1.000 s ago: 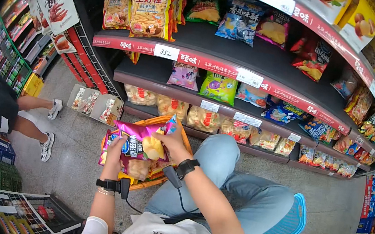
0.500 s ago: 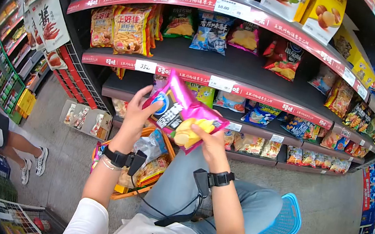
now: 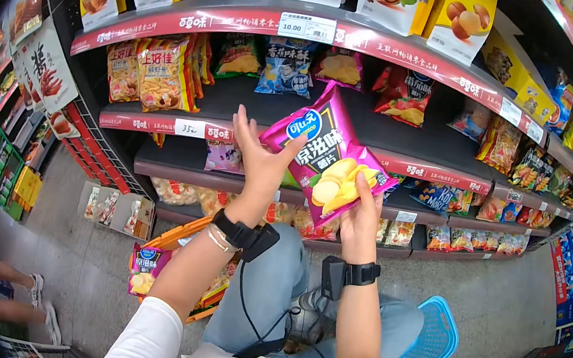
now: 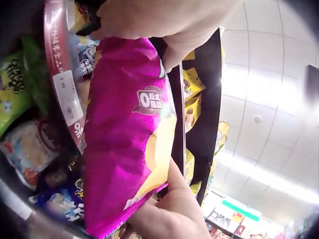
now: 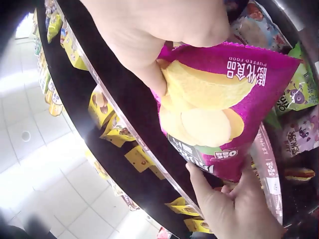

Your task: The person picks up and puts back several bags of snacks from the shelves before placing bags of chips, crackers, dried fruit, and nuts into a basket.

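A purple bag of potato chips [image 3: 333, 164] is held up in front of the shelves, its printed face toward the head camera. My right hand [image 3: 362, 220] grips its lower right edge, thumb on the front and the other fingers behind. At the upper left edge, my left hand [image 3: 263, 164] has its thumb lying on the front, while its other fingers spread straight beside the bag. The right wrist view shows the bag's bottom end with printed chips. Below my left forearm is an orange basket [image 3: 178, 232] holding a similar purple bag [image 3: 144, 269] and other snacks, partly hidden.
Curved shelves [image 3: 310, 119] with bagged snacks and price labels stand ahead. A blue basket [image 3: 428, 348] sits on the floor at the right, beside my bent leg [image 3: 384, 319]. Another person's legs [image 3: 15, 309] show at the lower left, near an open carton [image 3: 115, 209].
Both hands have lifted the purple chip bag up from over the orange basket and moved it right. The left fingers have spread. The head view has shifted, and the other person's legs have moved lower.
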{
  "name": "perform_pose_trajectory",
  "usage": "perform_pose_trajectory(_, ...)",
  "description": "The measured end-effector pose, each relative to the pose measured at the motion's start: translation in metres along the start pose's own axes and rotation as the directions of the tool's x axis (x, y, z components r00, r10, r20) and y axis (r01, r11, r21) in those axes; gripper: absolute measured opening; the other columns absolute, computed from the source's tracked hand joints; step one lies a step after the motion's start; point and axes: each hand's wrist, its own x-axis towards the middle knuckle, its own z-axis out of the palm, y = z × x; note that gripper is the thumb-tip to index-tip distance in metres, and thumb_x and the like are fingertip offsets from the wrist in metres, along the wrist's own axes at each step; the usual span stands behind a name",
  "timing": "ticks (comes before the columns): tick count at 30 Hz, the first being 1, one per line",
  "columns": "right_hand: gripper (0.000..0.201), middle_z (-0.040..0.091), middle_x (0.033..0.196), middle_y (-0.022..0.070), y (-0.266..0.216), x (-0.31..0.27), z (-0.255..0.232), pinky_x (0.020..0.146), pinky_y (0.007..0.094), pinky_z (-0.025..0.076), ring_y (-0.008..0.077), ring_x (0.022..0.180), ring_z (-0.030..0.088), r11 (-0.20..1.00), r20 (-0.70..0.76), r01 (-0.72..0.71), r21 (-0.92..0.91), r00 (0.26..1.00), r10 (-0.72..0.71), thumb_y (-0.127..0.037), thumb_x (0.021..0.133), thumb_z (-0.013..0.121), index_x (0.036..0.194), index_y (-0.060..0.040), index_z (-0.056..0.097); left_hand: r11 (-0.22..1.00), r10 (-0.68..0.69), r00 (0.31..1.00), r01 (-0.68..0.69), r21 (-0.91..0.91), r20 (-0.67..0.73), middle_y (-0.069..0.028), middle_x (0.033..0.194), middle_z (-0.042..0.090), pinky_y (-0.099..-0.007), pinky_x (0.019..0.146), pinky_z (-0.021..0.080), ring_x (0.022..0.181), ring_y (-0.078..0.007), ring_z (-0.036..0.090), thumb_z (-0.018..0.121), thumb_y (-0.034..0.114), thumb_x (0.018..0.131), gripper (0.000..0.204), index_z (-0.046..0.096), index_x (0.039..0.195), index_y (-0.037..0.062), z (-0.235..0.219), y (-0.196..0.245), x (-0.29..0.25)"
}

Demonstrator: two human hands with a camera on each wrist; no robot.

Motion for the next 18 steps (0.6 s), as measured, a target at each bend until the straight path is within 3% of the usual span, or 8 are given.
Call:
perform_pose_trajectory(4, 0.041, 0.056, 0.117, 0.007, 0.006, 0.033, 0.0, 0.092, 0.0377, 0.048, 0.0204, 0.109, 0.055, 0.999, -0.033, 0.027, 0.045, 0.999, -0.025, -0.005, 0.086, 0.064, 0.123, -0.0083, 0.045, 0.994, -0.044, 0.996, 0.036, -0.106, -0.073, -0.019, 0.15, 0.004, -0.0412, 0.107, 0.031, 0.14, -0.0377, 0.008, 0.082, 0.006, 0.067, 0.109, 0.006, 0.146, 0.0073, 0.031, 0.012, 0.018)
perform_pose_trajectory(5, 0.039, 0.056, 0.117, 0.0069, 0.006, 0.04, 0.003, 0.093, 0.0378, 0.048, 0.0207, 0.109, 0.055, 0.998, -0.026, -0.002, 0.066, 1.0, 0.003, -0.006, 0.087, 0.063, 0.123, -0.0088, 0.046, 0.988, -0.056, 0.992, 0.039, -0.149, -0.109, -0.0194, 0.148, 0.011, -0.0397, 0.105, 0.035, 0.137, -0.0356, 0.019, 0.08, 0.002, 0.067, 0.103, 0.011, 0.144, 0.0064, 0.04, 0.008, 0.022)
perform_pose_trajectory(8, 0.037, 0.057, 0.118, 0.0069, 0.006, 0.058, 0.014, 0.092, 0.0377, 0.048, 0.0207, 0.109, 0.056, 0.993, -0.005, 0.03, 0.118, 1.0, -0.03, -0.008, 0.088, 0.062, 0.122, -0.0091, 0.046, 0.919, -0.062, 0.997, 0.079, -0.386, 0.055, -0.0214, 0.144, 0.024, -0.036, 0.1, 0.04, 0.129, -0.0281, 0.036, 0.081, 0.006, 0.067, 0.108, 0.005, 0.144, 0.0008, 0.058, -0.002, 0.034)
perform_pose_trajectory(9, 0.036, 0.057, 0.118, 0.0076, 0.006, 0.062, 0.02, 0.091, 0.0373, 0.049, 0.0201, 0.108, 0.056, 0.991, -0.005, 0.037, 0.131, 0.999, -0.037, -0.008, 0.088, 0.062, 0.121, -0.0095, 0.047, 0.886, -0.157, 0.965, 0.231, -0.402, 0.209, -0.0182, 0.131, 0.044, -0.0323, 0.092, 0.046, 0.115, -0.0233, 0.05, 0.079, 0.003, 0.07, 0.096, 0.012, 0.139, -0.0029, 0.062, 0.004, 0.036)
perform_pose_trajectory(10, 0.036, 0.056, 0.119, 0.0081, 0.009, 0.07, 0.018, 0.092, 0.0386, 0.049, 0.021, 0.11, 0.056, 0.994, -0.001, 0.053, 0.098, 0.999, -0.054, -0.011, 0.089, 0.062, 0.122, -0.0086, 0.047, 0.857, -0.302, 0.918, 0.38, -0.348, 0.258, -0.0088, 0.108, 0.06, -0.0317, 0.086, 0.049, 0.098, -0.0188, 0.06, 0.075, 0.004, 0.075, 0.064, 0.038, 0.126, 0.0034, 0.07, 0.001, 0.035)
perform_pose_trajectory(12, 0.038, 0.056, 0.121, 0.0092, 0.014, 0.081, 0.017, 0.093, 0.0413, 0.048, 0.0228, 0.113, 0.055, 0.996, 0.014, 0.082, 0.028, 0.997, -0.082, -0.017, 0.09, 0.06, 0.124, -0.0069, 0.046, 0.752, -0.324, 0.79, 0.549, -0.364, 0.521, -0.0072, 0.106, 0.062, -0.0322, 0.085, 0.05, 0.096, -0.0183, 0.061, 0.075, 0.005, 0.075, 0.051, 0.048, 0.119, 0.0035, 0.073, 0.002, 0.042)
perform_pose_trajectory(16, 0.054, 0.055, 0.117, 0.0108, -0.009, 0.088, 0.021, 0.087, 0.0322, 0.049, 0.0225, 0.103, 0.057, 0.961, -0.145, 0.038, -0.274, 0.986, -0.08, -0.008, 0.078, 0.075, 0.121, -0.0031, 0.044, 0.781, -0.27, 0.748, 0.538, -0.316, 0.606, -0.0085, 0.108, 0.062, -0.0335, 0.084, 0.052, 0.095, -0.0191, 0.063, 0.075, 0.004, 0.075, 0.048, 0.05, 0.116, 0.0037, 0.071, 0.001, 0.071)
perform_pose_trajectory(18, 0.065, 0.055, 0.116, 0.017, -0.015, 0.113, 0.003, 0.084, 0.033, 0.049, 0.0261, 0.102, 0.057, 0.749, 0.023, 0.263, -0.608, 0.949, -0.315, -0.012, 0.071, 0.08, 0.124, 0.0015, 0.044, 0.835, -0.274, 0.74, 0.5, -0.23, 0.614, -0.0093, 0.109, 0.062, -0.0336, 0.083, 0.053, 0.095, -0.0194, 0.063, 0.075, 0.004, 0.075, 0.051, 0.049, 0.118, 0.0037, 0.07, -0.008, 0.088)
